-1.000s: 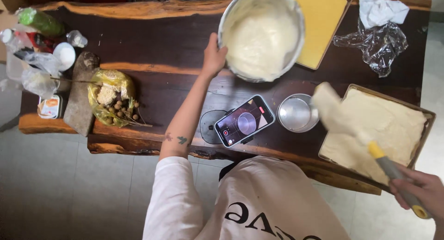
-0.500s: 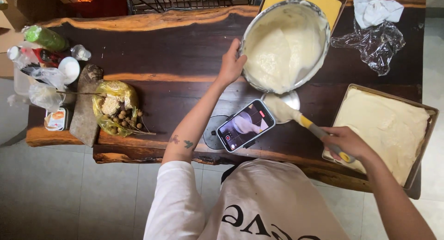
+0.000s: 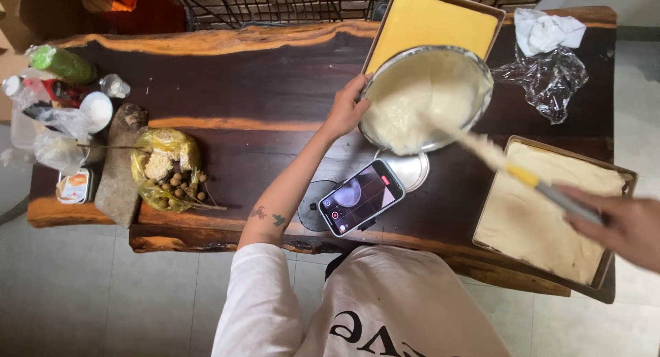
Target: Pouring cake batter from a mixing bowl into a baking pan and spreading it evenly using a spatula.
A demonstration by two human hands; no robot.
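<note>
My left hand (image 3: 347,109) grips the near-left rim of a large metal bowl (image 3: 426,96) full of pale cream and tilts it toward me. My right hand (image 3: 619,223) holds a long spatula (image 3: 522,178) with a yellow collar, its cream-covered blade reaching into the bowl's cream. A baking tray (image 3: 550,213) with a thin layer of pale cream spread over it lies at the right, just under my right hand.
A phone (image 3: 361,197) stands propped at the table's near edge, with a round metal lid (image 3: 405,170) behind it. A yellow cake sheet (image 3: 433,24) lies at the back. Crumpled plastic wrap (image 3: 550,75) is back right. A bag of nuts (image 3: 168,171) and jars sit left.
The bowl has tilted toward me under my left hand. My right hand swung the spatula from the right tray, past the phone, into the bowl's cream.
</note>
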